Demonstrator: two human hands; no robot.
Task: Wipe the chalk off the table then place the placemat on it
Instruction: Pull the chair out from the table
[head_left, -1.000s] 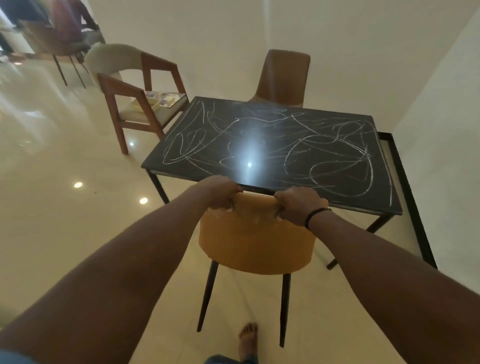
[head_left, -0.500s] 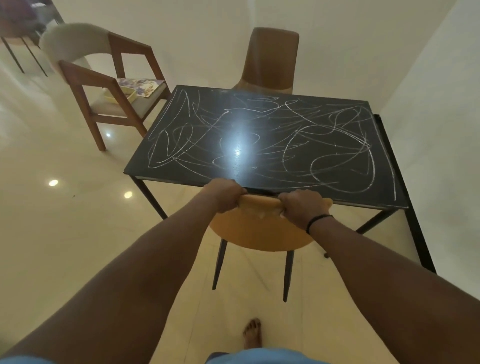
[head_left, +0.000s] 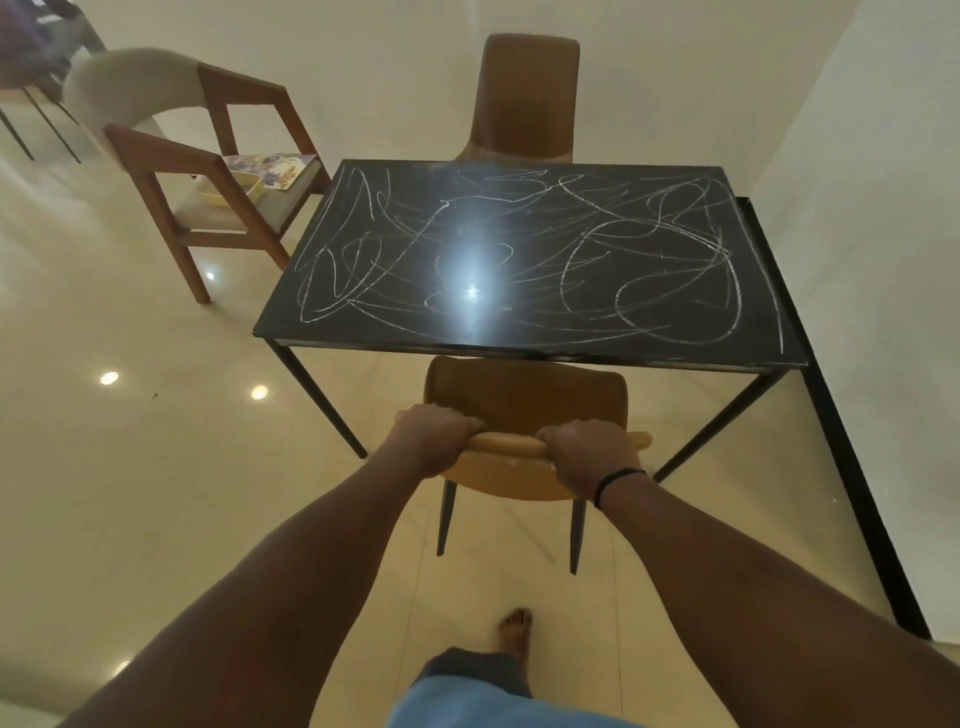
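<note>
While both hands, left hand (head_left: 434, 436) and right hand (head_left: 589, 451), grip the chair (head_left: 524, 400) backrest, fingers curled over it, keep it level, clear of the chalked bench (head_left: 519, 260).

We note a glossy black table top (head_left: 519, 260) with chalk scrawls (head_left: 649, 249), polished floor tiles (head_left: 130, 493), and a wooden armchair frame (head_left: 218, 171).

A black rectangular counter (head_left: 524, 332) stands on thin dark legs on a glossy cream floor (head_left: 130, 493). White chalk scribbles (head_left: 649, 260) loop across nearly its whole top, and a bright ceiling-light glare sits near the middle.
</note>
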